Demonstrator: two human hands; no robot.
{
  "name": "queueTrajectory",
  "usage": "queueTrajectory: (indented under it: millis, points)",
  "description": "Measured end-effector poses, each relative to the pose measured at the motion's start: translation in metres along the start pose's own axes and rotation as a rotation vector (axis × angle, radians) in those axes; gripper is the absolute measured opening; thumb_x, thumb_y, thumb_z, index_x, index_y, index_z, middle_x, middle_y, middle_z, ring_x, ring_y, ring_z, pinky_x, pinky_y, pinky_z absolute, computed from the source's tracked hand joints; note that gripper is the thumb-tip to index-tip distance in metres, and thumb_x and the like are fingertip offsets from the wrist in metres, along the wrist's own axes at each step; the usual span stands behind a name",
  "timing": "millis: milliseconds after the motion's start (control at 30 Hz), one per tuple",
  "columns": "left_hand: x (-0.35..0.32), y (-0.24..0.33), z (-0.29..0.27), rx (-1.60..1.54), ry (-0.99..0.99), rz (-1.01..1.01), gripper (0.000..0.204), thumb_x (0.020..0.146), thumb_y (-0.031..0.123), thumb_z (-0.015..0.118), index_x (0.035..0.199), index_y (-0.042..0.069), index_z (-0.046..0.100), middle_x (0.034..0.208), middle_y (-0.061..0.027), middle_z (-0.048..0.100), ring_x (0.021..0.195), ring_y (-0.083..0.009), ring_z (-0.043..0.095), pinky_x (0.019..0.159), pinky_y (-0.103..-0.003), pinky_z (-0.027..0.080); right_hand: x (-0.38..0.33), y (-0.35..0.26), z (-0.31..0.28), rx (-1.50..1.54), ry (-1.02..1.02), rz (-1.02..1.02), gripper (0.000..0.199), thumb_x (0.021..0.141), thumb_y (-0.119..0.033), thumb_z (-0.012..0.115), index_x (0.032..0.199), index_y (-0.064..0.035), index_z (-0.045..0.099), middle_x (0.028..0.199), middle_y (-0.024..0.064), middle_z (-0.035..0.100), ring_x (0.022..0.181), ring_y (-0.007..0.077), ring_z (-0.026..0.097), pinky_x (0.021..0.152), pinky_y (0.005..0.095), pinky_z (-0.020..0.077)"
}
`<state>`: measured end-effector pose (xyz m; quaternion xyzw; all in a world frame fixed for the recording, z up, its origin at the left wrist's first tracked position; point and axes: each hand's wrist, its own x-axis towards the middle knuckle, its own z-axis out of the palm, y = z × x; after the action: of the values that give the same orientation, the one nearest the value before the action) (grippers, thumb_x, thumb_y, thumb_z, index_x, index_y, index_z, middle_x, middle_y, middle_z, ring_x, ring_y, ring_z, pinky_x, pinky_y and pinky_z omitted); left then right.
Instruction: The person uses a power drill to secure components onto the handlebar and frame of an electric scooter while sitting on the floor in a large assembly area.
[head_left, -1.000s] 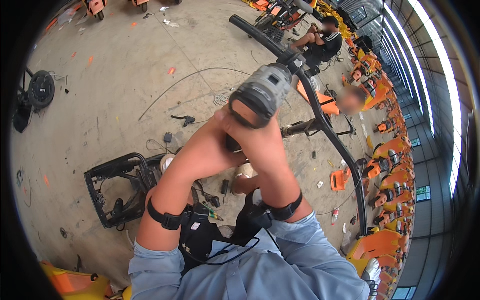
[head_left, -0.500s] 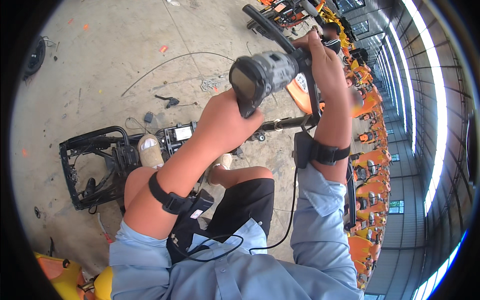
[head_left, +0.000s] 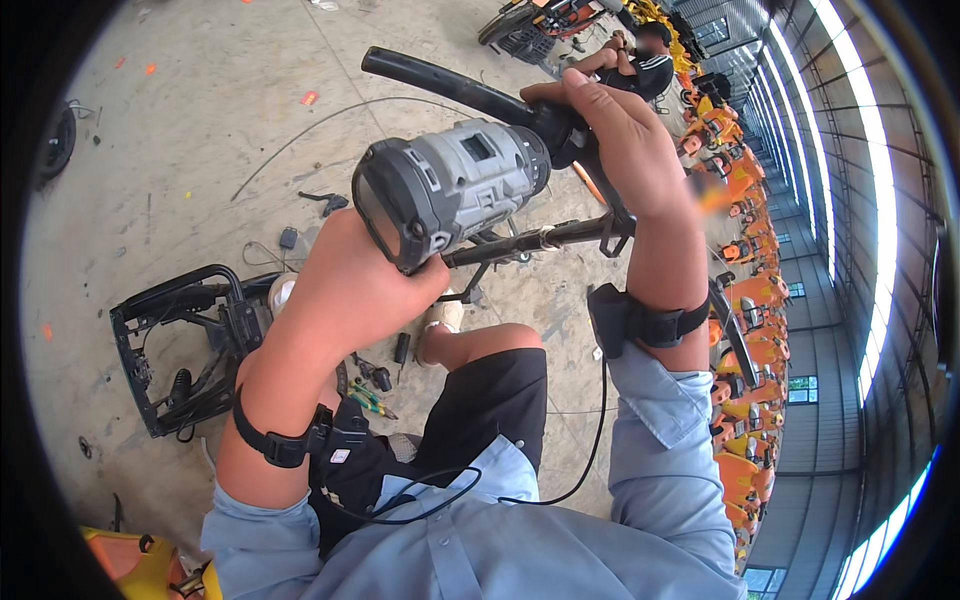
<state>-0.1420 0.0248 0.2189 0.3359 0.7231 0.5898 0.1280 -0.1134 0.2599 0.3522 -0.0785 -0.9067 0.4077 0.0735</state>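
A grey and black cordless drill [head_left: 460, 180] is held up in front of me, its back end towards me and its front against the middle of a black handlebar [head_left: 440, 82]. My left hand [head_left: 365, 275] is wrapped round the drill's handle, most of which is hidden. Beyond the drill's front, my right hand [head_left: 625, 150] grips the handlebar at its clamp, thumb on top. The fingertips there and the drill's tip are partly hidden. Below runs the black tube of a vehicle frame [head_left: 540, 240].
A black frame section [head_left: 140, 350] lies by my foot at left. Pliers [head_left: 372, 402], a brake lever [head_left: 325, 203] and a long cable [head_left: 300, 130] are on the concrete floor. Another person [head_left: 640, 68] sits far off, near rows of orange vehicles [head_left: 755, 350].
The drill and both hands have moved left, and the handlebar has swung left with them. Pliers and small parts on the floor now show below my left forearm.
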Motion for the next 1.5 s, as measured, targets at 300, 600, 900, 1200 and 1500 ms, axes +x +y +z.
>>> queueTrajectory:
  millis: [300,600,900,1200,1500]
  points:
    - [0.017,0.021,-0.035,0.028,-0.077,-0.031,0.023,0.073,0.012,0.069,0.092,0.0,0.067,0.075,-0.0156,0.067,0.066,-0.0266,0.062,0.065,-0.037,0.05,-0.001,0.003,-0.002,-0.053,-0.034,-0.04,0.045,0.105,-0.036,0.049,0.112,0.0022,0.072,0.084,0.0074,0.069,0.078,0.0138,0.058,0.075,0.0314,0.0487]
    - [-0.003,0.021,-0.003,0.149,0.106,0.108,0.02,0.074,0.017,0.072,0.09,0.004,0.068,0.078,-0.0195,0.068,0.074,-0.0409,0.067,0.063,-0.042,0.053,-0.007,0.004,-0.004,-0.081,-0.04,-0.026,0.045,0.106,-0.036,0.049,0.114,0.0022,0.07,0.087,0.009,0.069,0.081,0.0154,0.06,0.077,0.0315,0.0484]
    - [-0.024,0.047,0.032,0.288,0.227,-0.068,0.03,0.07,0.016,0.08,0.093,0.003,0.068,0.084,-0.0173,0.07,0.081,-0.0381,0.069,0.072,-0.041,0.056,-0.009,-0.005,-0.008,-0.149,-0.063,0.033,0.042,0.107,-0.033,0.048,0.12,0.0019,0.069,0.099,0.0046,0.07,0.092,0.0102,0.06,0.086,0.0275,0.0476]
    - [-0.036,0.047,0.056,0.458,0.38,0.045,0.03,0.067,0.013,0.063,0.093,-0.002,0.063,0.08,-0.0189,0.064,0.074,-0.0407,0.062,0.072,-0.049,0.051,-0.012,0.001,-0.009,-0.192,-0.006,-0.086,0.049,0.103,-0.041,0.047,0.108,0.0027,0.068,0.086,0.0216,0.068,0.086,0.0386,0.063,0.081,0.0439,0.0482]
    - [-0.034,0.068,0.069,0.587,0.445,0.061,0.028,0.065,0.013,0.075,0.086,-0.001,0.061,0.08,-0.0179,0.063,0.076,-0.0381,0.064,0.072,-0.047,0.051,-0.015,-0.006,-0.012,-0.153,0.003,0.013,0.05,0.104,-0.041,0.046,0.112,0.0025,0.068,0.097,0.0175,0.069,0.093,0.0303,0.062,0.085,0.0387,0.0469]
